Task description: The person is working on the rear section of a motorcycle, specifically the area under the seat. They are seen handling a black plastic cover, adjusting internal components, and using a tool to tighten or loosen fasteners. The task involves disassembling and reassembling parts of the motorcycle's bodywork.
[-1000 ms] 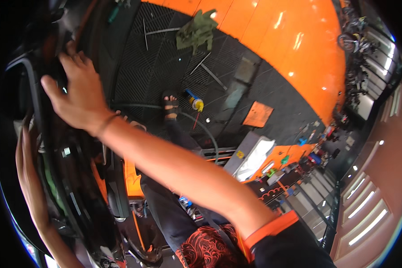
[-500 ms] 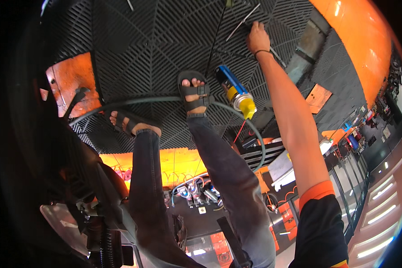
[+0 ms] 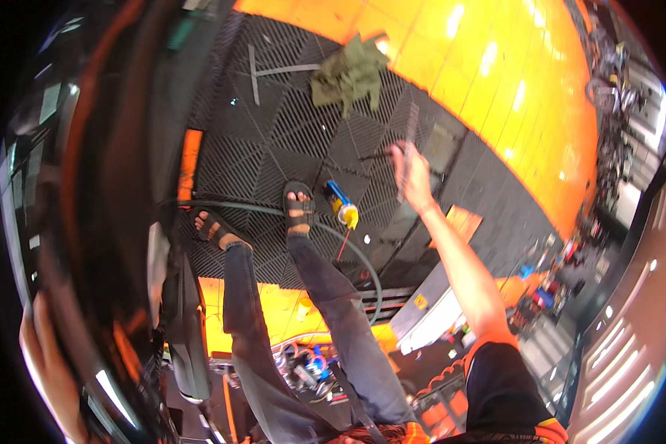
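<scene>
My right hand (image 3: 414,177) is raised above the black ribbed floor mat, its fingers closed round a T-handle wrench (image 3: 410,129). The silver bar is smeared by motion, and a dark shaft points left from the grip. At the far left edge my left hand (image 3: 50,377) lies against large dark glossy bodywork (image 3: 118,185), its fingers stretched out though blurred. Beside my right foot lies a blue spray can (image 3: 337,198) with a yellow top and thin red straw. Another T-handle wrench (image 3: 281,70) rests on the mat farther off, touching a crumpled green cloth (image 3: 351,78).
A grey-green hose (image 3: 362,259) curves across the mat past my sandalled feet (image 3: 298,207). Beyond the mat runs orange flooring (image 3: 488,81). A pale panel (image 3: 433,318) and an orange plate (image 3: 459,222) lie at the right. Bottles and tools (image 3: 303,370) stand behind my legs.
My right hand has lifted the T-handle wrench off the mat. The view has shifted, bringing the green cloth and my left hand into sight.
</scene>
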The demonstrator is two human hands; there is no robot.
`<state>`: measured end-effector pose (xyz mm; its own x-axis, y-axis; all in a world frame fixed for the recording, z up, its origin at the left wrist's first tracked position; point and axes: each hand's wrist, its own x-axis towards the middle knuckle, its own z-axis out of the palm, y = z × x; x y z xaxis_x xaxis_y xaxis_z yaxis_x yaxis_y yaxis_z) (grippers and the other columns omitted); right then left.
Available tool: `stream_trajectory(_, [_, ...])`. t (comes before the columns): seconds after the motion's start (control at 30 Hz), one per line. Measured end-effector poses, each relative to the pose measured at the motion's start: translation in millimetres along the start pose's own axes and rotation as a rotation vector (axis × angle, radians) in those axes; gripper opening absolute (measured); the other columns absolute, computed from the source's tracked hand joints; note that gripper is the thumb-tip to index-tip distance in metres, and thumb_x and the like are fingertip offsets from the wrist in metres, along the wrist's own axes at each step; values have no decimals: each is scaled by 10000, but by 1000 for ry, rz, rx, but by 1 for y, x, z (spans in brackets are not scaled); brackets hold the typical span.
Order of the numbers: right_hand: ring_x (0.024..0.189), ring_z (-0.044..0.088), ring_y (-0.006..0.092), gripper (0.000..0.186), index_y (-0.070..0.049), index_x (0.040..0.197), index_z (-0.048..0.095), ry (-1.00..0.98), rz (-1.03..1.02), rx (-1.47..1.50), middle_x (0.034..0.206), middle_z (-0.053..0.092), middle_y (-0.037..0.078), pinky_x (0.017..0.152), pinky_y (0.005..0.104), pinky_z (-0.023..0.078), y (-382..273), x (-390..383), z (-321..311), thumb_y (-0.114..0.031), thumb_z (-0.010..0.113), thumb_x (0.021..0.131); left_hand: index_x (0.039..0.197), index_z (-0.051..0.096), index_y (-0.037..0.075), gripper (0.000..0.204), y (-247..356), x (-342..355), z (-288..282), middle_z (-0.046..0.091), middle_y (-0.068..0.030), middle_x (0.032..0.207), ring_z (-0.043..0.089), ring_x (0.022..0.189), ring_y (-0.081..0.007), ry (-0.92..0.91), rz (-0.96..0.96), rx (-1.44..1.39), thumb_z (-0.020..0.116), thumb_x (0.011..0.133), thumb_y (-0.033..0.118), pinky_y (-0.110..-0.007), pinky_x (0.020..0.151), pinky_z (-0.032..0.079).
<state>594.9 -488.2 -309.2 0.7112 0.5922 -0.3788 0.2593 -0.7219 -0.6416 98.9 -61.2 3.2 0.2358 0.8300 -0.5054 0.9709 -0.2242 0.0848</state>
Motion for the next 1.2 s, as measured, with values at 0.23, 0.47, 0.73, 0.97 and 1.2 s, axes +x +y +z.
stream_trajectory(0.23, [865, 669, 283, 375, 47, 1132, 502, 211, -177, 567, 1087, 640, 246, 812, 393, 564, -295, -110, -106, -314, 480, 1033, 920, 612, 0, 269, 95, 1, 17, 631, -210, 638, 655, 635, -415, 192, 312, -264, 576, 952, 265, -492, 589, 522])
stream_trajectory(0.47, [878, 664, 300, 332, 20, 1056, 483, 136, -740, 425, 1047, 629, 268, 790, 391, 587, -526, -187, -112, -311, 453, 1041, 1210, 540, -80, 447, 112, -49, 2, 637, -250, 1101, 669, 998, -334, 178, 203, -223, 599, 895, 232, -393, 831, 550])
stream_trajectory(0.73, [877, 692, 239, 100, 24, 1026, 625, -292, -867, 64, 1034, 695, 139, 760, 329, 550, -626, -128, 0, -13, 576, 948, 1159, 639, 24, 308, 22, -239, -75, 571, -173, 1325, 572, 1175, -347, 150, 188, -982, 639, 893, 180, -440, 1004, 443])
stream_trajectory(0.97, [930, 653, 397, 150, 31, 1027, 608, -520, -1018, -113, 973, 671, 207, 787, 446, 535, -618, -52, 36, -98, 572, 960, 1099, 654, -9, 211, -9, -341, -88, 667, -179, 1088, 643, 1022, -348, 414, -448, -978, 583, 917, 70, -401, 909, 492])
stream_trajectory(1.2, [931, 632, 405, 164, 38, 1017, 591, -686, -1117, -168, 960, 654, 218, 793, 459, 519, -630, -24, 43, -113, 562, 962, 1111, 650, -24, 221, 71, -317, -91, 672, -176, 1055, 659, 953, -291, 497, -662, -1112, 586, 926, 79, -382, 855, 507])
